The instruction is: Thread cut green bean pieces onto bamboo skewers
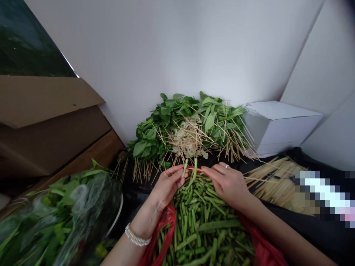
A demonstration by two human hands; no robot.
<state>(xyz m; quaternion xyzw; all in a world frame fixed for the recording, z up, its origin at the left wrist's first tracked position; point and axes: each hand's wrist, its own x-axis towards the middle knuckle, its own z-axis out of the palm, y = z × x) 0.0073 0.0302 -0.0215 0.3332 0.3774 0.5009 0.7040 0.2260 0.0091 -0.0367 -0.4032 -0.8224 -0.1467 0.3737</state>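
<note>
My left hand (168,184) is closed in a pinch on a short green bean piece (185,168), just above a red plastic bag (163,231) full of cut green beans (202,221). My right hand (227,183), with a ring on one finger, has its fingers pressed together on a thin bamboo skewer (197,169) that runs toward the left hand. A second bean piece (195,168) hangs on that skewer between the hands. A pearl bracelet (136,238) circles my left wrist.
Skewered leafy greens (183,129) lie piled against the white wall behind the hands. A white box (277,125) stands at the right, with loose bamboo skewers (274,181) in front of it. Bagged greens (61,218) sit at the left under cardboard boxes (50,122).
</note>
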